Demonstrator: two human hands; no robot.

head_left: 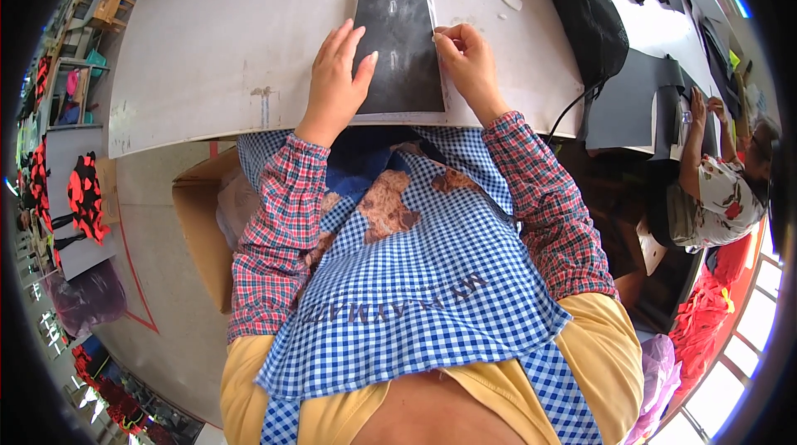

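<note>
Dark panel (400,51) laid lengthwise on desk (207,46)

Its long axis is pointed away, rounded narrow end far, broad straight end near. The left hand (338,84) is spread over its left edge; the right hand (473,65) is pinched at its right edge, on what cannot be told.

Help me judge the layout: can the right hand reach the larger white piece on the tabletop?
Probably yes: the white piece lies just beyond the right hand with nothing bulky between, though that hand would first have to leave the dark panel.
</note>
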